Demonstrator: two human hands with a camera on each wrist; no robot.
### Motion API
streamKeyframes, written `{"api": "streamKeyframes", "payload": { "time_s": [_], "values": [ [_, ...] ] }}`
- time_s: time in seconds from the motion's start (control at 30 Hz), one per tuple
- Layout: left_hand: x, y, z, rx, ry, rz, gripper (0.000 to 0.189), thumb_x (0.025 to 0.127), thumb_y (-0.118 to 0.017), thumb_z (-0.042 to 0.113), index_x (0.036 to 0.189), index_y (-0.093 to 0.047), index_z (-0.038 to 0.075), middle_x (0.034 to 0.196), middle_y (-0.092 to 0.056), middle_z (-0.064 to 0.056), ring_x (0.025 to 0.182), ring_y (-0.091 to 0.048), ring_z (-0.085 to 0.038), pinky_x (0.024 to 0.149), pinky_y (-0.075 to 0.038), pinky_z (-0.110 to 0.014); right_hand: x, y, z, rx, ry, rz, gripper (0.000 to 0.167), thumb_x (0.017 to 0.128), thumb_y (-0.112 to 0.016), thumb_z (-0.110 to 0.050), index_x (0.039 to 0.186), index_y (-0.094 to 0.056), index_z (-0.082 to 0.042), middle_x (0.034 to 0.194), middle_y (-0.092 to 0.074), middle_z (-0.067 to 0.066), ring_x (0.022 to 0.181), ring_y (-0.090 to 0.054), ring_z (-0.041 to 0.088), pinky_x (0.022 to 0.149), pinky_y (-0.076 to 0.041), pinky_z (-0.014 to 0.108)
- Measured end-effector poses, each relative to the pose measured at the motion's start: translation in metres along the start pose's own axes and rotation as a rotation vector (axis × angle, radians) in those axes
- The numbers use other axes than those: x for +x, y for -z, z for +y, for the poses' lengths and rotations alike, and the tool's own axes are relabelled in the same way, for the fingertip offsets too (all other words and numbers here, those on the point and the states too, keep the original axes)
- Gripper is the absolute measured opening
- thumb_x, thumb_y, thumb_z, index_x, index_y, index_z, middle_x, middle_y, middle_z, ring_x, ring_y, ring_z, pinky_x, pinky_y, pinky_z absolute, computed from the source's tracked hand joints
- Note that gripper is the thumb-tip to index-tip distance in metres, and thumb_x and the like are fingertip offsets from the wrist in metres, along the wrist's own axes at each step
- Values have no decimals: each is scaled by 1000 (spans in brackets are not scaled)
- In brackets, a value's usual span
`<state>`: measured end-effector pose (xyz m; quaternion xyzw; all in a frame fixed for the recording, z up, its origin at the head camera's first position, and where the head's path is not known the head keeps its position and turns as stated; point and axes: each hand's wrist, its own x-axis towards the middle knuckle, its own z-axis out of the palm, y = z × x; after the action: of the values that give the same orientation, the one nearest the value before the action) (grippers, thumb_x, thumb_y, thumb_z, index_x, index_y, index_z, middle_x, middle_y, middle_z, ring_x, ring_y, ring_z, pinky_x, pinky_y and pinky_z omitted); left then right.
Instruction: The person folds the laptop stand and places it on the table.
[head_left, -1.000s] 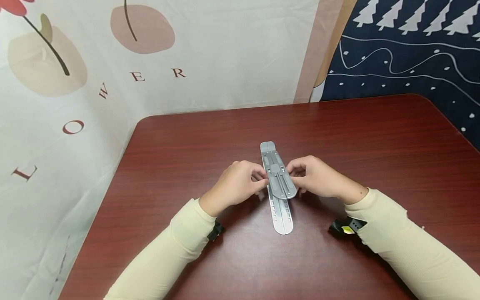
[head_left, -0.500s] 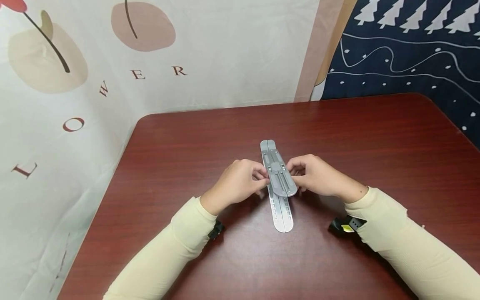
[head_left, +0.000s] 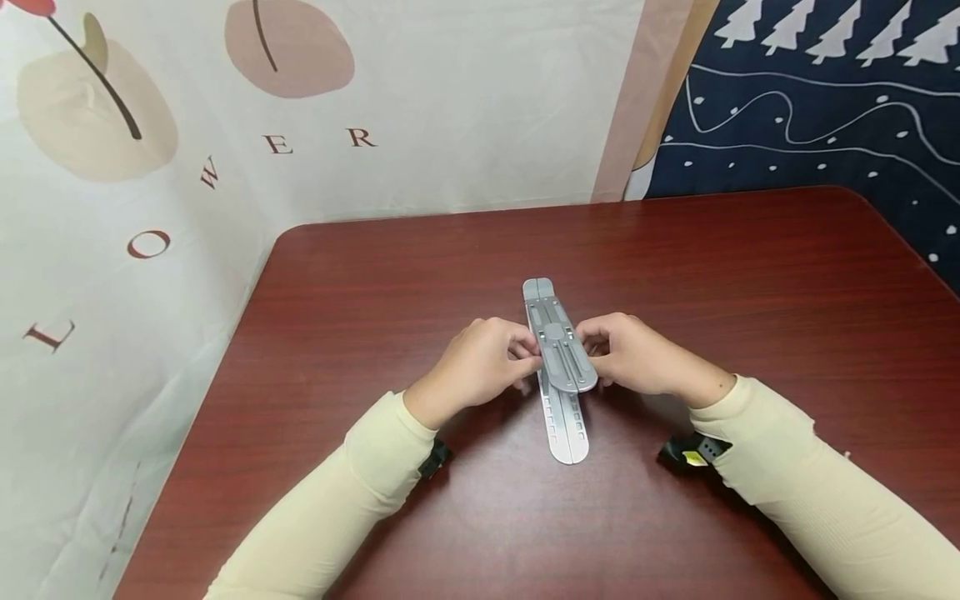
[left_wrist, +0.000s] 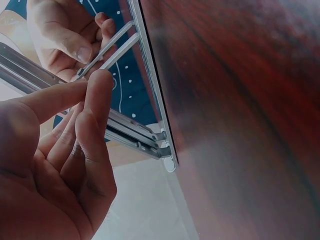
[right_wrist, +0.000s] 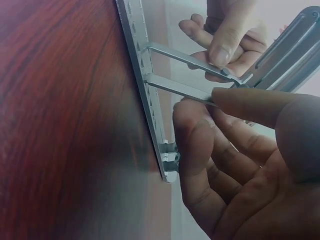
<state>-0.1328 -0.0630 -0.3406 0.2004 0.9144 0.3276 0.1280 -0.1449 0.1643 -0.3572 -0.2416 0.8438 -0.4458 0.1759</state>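
A folding laptop stand in silver metal stands on the table, its slotted base [head_left: 567,437] flat on the wood. Its upper plate [head_left: 555,333] is raised at the near end and hinged to the base at the far end. Two slim support legs [right_wrist: 185,90] run between base and plate. My left hand [head_left: 476,362], on the stand's left side, pinches one leg between thumb and index finger. From the right side my right hand [head_left: 637,354] pinches the other leg near its upper end, with its thumb [right_wrist: 250,105] along it. The plate hides the fingertips from above.
The dark red wooden table [head_left: 375,283] stretches out around the stand. Behind it and to the left hangs a pale printed cloth [head_left: 465,100]; a navy cloth with white trees [head_left: 787,125] hangs at the back right. Black straps [head_left: 693,450] sit under both sleeves.
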Motion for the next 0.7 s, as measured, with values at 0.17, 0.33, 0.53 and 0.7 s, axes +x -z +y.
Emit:
{"api": "streamKeyframes", "payload": {
  "time_s": [0.17,0.33,0.53,0.7],
  "values": [
    [0,-1,0,16,9,-7,4,91,-71,22,92,-75,20,84,-79,4,58,-70,-2,84,-51,-35,0,-2,-1,-39,10,2,12,88,-64,1,88,-70,-9,74,-67,2,54,-57,12,52,-51,28],
    [0,-1,1,25,13,-8,4,92,-70,22,91,-74,21,84,-79,5,59,-70,-2,84,-51,-36,-1,-2,-3,-51,12,13,14,88,-62,2,87,-69,-9,72,-66,1,55,-56,11,52,-50,27],
    [0,0,1,38,-3,10,4,92,-70,23,91,-74,21,84,-78,7,59,-70,-2,83,-51,-36,0,-3,-2,-40,21,26,14,88,-62,2,87,-69,-10,74,-66,1,55,-58,12,51,-51,28],
    [0,0,1,48,-13,23,5,92,-70,23,91,-74,22,82,-78,8,59,-69,0,81,-51,-35,0,-3,-2,-38,23,32,14,89,-62,2,88,-69,-10,74,-67,2,55,-60,15,51,-52,29]
  ]
}}
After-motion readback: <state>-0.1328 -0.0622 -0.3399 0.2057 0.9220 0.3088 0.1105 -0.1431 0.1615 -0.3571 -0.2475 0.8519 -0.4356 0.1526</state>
